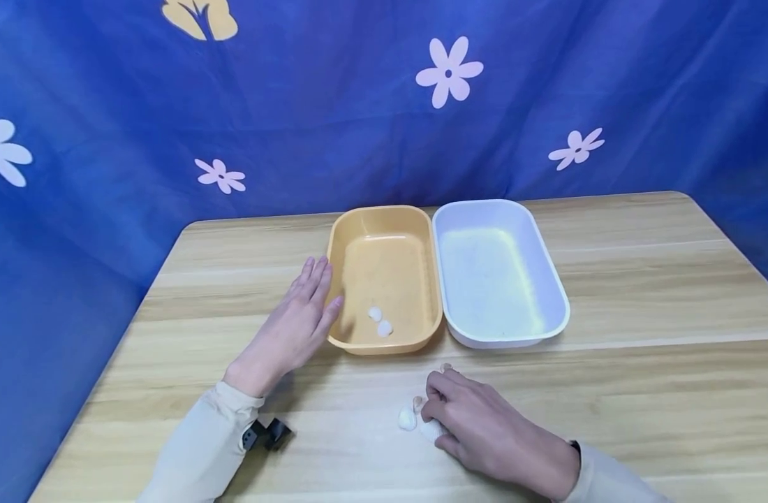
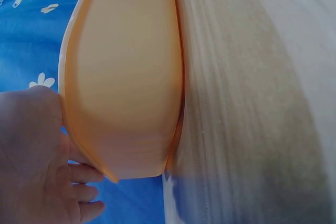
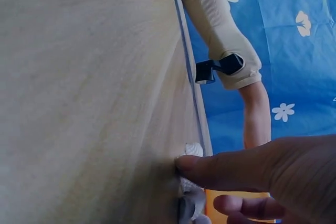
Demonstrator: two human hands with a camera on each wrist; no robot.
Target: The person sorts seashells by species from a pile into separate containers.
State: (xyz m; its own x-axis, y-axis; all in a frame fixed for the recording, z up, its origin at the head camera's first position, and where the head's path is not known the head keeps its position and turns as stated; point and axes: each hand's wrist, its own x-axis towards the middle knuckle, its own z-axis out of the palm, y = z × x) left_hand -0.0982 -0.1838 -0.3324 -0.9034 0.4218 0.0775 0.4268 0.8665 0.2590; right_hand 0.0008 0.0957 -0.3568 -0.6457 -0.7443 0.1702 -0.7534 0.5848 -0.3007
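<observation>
My left hand (image 1: 299, 311) rests with straight fingers against the left rim of the orange tray (image 1: 387, 346). In the left wrist view its fingers (image 2: 86, 192) lie along that rim. Two small white seashells (image 1: 380, 321) lie inside the tray, near its front end. On the table in front, my right hand (image 1: 484, 426) curls its fingers and thumb about a ribbed white seashell (image 1: 431, 430), partly hidden by the hand. Another white seashell (image 1: 407, 419) lies just left of it, beside a small brownish shell (image 1: 417, 403). One more shell (image 1: 445, 367) peeks out beyond the knuckles.
A white tray (image 1: 500, 341) stands right beside the orange one, with nothing visible inside. Both stand on a wood-grain table (image 1: 641, 293). Behind the table hangs a blue cloth (image 1: 334, 105) with flower prints. A black wrist camera (image 1: 274, 433) juts from the left sleeve.
</observation>
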